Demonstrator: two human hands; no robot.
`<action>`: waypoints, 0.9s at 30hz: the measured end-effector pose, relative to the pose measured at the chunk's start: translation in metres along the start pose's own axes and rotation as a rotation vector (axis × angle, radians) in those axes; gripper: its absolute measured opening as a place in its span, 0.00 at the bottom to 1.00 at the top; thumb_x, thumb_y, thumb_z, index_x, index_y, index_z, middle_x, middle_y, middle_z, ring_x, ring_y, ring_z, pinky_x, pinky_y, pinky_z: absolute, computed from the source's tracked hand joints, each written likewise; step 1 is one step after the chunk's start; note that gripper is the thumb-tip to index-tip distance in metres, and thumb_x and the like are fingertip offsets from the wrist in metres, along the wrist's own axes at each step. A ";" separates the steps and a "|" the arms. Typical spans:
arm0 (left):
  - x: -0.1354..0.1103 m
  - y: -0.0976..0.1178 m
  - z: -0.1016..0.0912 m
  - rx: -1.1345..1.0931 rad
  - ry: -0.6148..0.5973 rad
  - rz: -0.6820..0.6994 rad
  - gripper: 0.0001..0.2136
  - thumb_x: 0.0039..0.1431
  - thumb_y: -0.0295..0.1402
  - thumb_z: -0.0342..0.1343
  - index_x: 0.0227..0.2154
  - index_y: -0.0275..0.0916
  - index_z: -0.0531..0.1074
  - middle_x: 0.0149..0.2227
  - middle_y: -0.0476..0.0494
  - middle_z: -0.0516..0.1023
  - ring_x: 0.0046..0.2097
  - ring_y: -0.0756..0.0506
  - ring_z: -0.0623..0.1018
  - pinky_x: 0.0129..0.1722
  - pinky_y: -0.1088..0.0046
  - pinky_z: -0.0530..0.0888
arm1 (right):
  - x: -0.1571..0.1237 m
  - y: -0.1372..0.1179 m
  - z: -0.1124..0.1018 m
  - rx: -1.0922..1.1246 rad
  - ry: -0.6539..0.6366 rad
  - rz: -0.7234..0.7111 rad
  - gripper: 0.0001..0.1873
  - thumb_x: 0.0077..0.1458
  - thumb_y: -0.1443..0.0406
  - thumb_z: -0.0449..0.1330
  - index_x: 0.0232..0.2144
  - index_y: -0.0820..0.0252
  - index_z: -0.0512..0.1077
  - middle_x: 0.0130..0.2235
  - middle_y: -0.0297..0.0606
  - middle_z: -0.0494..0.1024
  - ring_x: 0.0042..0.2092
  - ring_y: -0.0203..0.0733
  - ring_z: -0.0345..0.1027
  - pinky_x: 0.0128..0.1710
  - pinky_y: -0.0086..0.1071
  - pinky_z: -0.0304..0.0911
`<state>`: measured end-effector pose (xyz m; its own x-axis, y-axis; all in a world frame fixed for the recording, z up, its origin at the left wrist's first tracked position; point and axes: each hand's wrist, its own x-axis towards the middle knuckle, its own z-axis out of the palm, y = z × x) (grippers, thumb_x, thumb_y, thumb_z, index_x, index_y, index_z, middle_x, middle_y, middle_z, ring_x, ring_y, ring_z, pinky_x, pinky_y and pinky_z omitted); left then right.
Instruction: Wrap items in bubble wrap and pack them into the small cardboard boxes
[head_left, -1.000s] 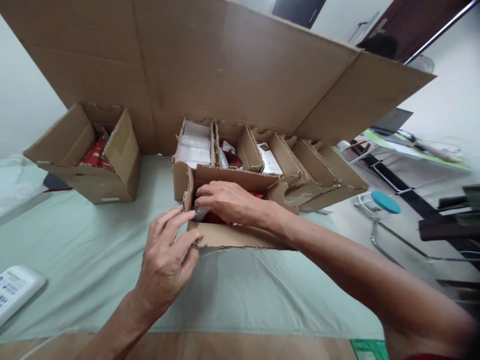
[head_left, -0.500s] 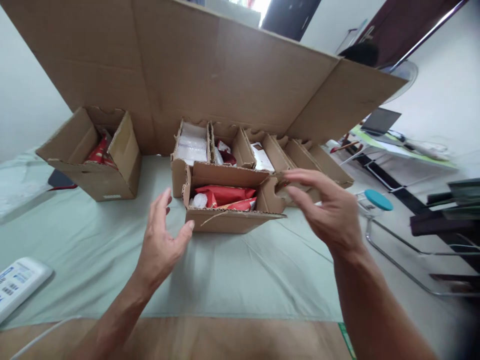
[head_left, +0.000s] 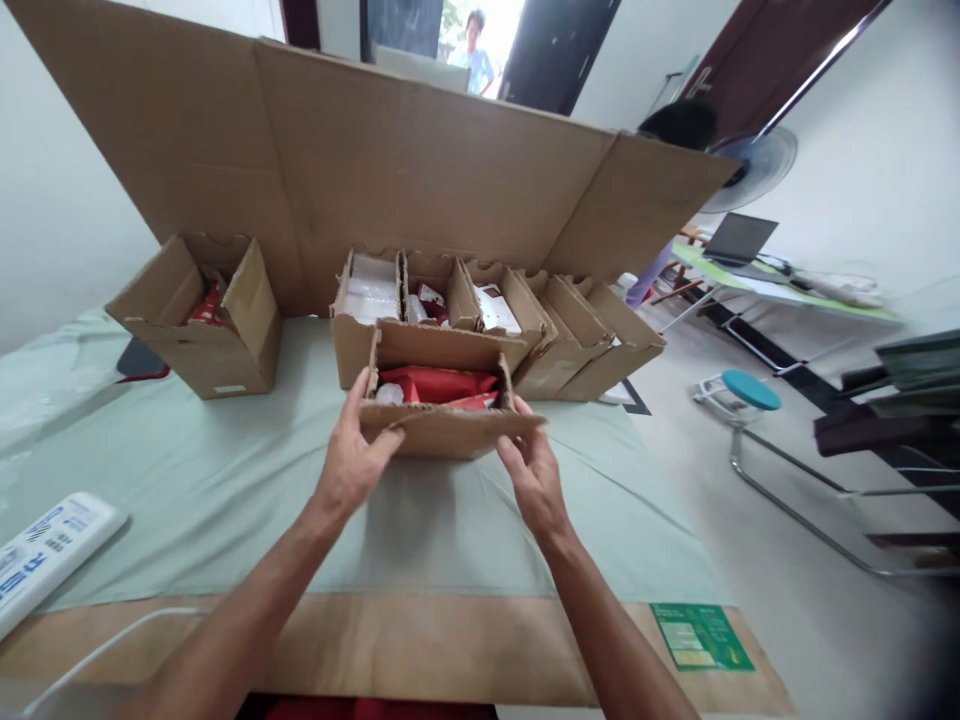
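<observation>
In the head view an open cardboard box (head_left: 450, 437) stands on the cloth-covered table, in front of a row of similar boxes. Red packets (head_left: 439, 384) and a clear plastic-wrapped piece (head_left: 389, 394) lie inside it. My left hand (head_left: 356, 455) grips its left end, thumb along the front wall and fingers on the outer side. Around the right front corner, my right hand (head_left: 534, 470) holds the box too, thumb in front and fingers behind the edge.
Several open cardboard boxes (head_left: 574, 350) line a tall cardboard panel (head_left: 442, 190). Another box (head_left: 225, 345) with red packets stands at left. A white printed device (head_left: 56, 550) lies front left, with a cable (head_left: 112, 645). A green card (head_left: 701, 637) is at front right. A person (head_left: 472, 55) stands beyond the panel.
My right hand came in from the right and took hold of the box's right end. My left hand closed on the left end. The view shifted slightly.
</observation>
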<state>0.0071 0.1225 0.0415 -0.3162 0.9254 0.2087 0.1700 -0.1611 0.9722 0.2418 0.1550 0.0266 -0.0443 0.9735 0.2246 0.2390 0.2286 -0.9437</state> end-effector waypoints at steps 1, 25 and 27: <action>-0.013 0.002 -0.002 0.019 0.005 0.006 0.37 0.57 0.35 0.63 0.69 0.45 0.57 0.70 0.39 0.64 0.71 0.35 0.62 0.72 0.49 0.57 | -0.014 -0.001 -0.005 0.009 0.034 -0.002 0.36 0.62 0.49 0.60 0.68 0.51 0.61 0.68 0.45 0.66 0.65 0.53 0.65 0.65 0.52 0.61; -0.121 -0.011 -0.065 0.063 0.253 -0.088 0.38 0.64 0.37 0.60 0.73 0.50 0.47 0.72 0.39 0.58 0.72 0.37 0.61 0.71 0.51 0.57 | -0.035 -0.035 0.045 -0.001 -0.087 -0.116 0.19 0.61 0.52 0.60 0.53 0.43 0.74 0.52 0.38 0.81 0.53 0.57 0.75 0.56 0.52 0.71; -0.133 -0.013 -0.077 0.046 0.333 -0.119 0.40 0.65 0.37 0.58 0.73 0.51 0.42 0.73 0.39 0.55 0.73 0.36 0.59 0.71 0.48 0.56 | -0.011 -0.036 0.082 0.037 -0.208 -0.167 0.22 0.62 0.53 0.58 0.56 0.49 0.72 0.55 0.39 0.80 0.55 0.55 0.73 0.59 0.49 0.69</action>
<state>-0.0248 -0.0247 0.0094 -0.6217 0.7732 0.1253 0.1537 -0.0365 0.9874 0.1541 0.1372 0.0388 -0.2797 0.9027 0.3270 0.1762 0.3831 -0.9068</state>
